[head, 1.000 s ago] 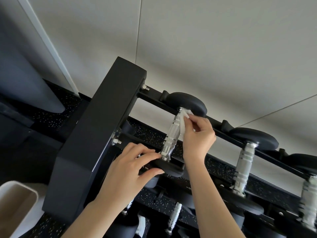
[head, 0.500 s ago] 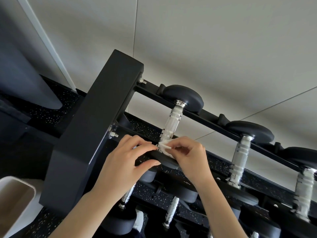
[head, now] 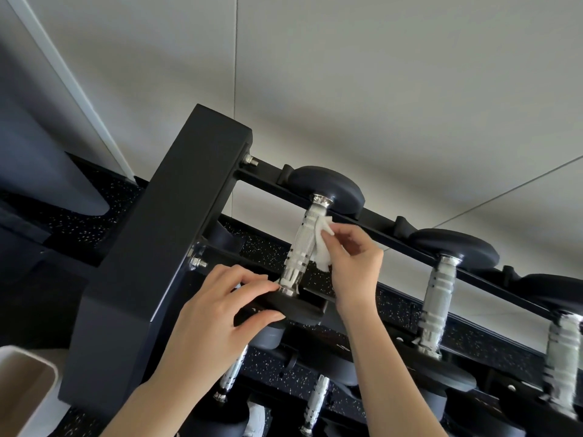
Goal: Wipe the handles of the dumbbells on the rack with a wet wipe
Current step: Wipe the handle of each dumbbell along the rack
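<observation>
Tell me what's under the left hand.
The left hand rests on the near head of the first dumbbell. Below it, a lower-shelf handle shows; whatever its palm covers is hidden.

Between the earlier frames and this one, the right hand [head: 353, 260] travelled back up the knurled handle [head: 301, 247] from its lower end to the upper half, carrying the wet wipe [head: 321, 244] pressed against the handle's right side. The wipe, bunched at the base half a second before, spread looser.
</observation>
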### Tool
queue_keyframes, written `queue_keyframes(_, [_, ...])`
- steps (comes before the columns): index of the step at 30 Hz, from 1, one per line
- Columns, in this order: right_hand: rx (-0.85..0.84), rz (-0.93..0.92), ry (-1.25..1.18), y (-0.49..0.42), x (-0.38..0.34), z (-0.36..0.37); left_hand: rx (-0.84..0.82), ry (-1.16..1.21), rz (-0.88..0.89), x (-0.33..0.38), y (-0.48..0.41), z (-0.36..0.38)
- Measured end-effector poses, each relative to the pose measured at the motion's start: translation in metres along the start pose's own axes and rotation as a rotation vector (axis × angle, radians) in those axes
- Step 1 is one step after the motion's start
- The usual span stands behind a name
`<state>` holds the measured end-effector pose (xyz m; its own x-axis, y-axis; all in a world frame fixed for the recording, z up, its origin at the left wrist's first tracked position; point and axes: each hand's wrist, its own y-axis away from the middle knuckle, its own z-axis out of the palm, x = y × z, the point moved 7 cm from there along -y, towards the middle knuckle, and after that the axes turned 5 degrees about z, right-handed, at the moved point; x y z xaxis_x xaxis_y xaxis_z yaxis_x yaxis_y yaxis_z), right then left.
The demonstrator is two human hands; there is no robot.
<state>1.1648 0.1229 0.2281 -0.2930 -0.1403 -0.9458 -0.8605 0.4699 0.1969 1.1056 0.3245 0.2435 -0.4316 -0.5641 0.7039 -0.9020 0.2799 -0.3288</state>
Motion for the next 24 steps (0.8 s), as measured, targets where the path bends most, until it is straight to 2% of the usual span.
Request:
queue_keyframes(5, [0.070, -0.011, -0.076, -0.023, -0.007, 0.004, 0.004, 0.005, 0.013, -0.001, -0.001, 0.000])
queue_keyframes(9, [-0.058, 0.010, -0.083, -0.009, 0.008, 0.007, -0.005, 0.004, 0.016, 0.000, -0.001, 0.001])
queue_keyframes(14, [-0.236, 0.143, -0.155, 0.021, 0.035, 0.014, -0.011, 0.005, 0.010, -0.001, 0.000, 0.002])
queue_keyframes(20, [-0.256, 0.258, -0.292, 0.021, 0.041, 0.018, -0.026, 0.000, 0.017, -0.002, 0.000, 0.002])
queue_keyframes(24, [-0.284, 0.306, -0.507, 0.001, 0.026, 0.029, -0.019, -0.004, 0.012, -0.002, 0.000, 0.002])
